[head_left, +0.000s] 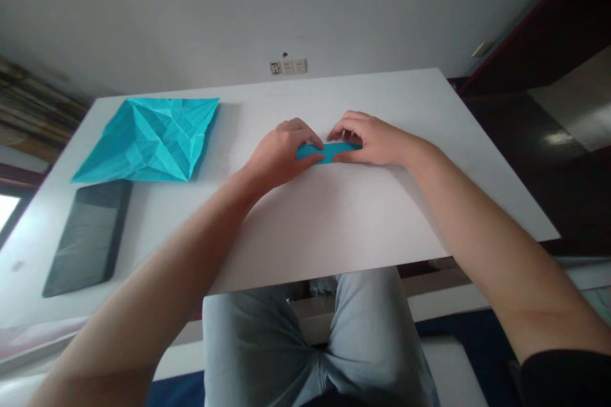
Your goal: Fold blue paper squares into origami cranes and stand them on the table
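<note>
A small folded strip of blue paper lies flat on the white table, near its middle. My left hand presses on the strip's left end with curled fingers. My right hand pinches and presses its right end, fingers bent down onto the paper. Both hands meet over the strip, so most of it is hidden.
A large creased square of blue paper lies at the table's far left. A dark grey flat pad lies in front of it near the left edge. A wall socket strip sits on the wall behind. My knees show below the table's near edge.
</note>
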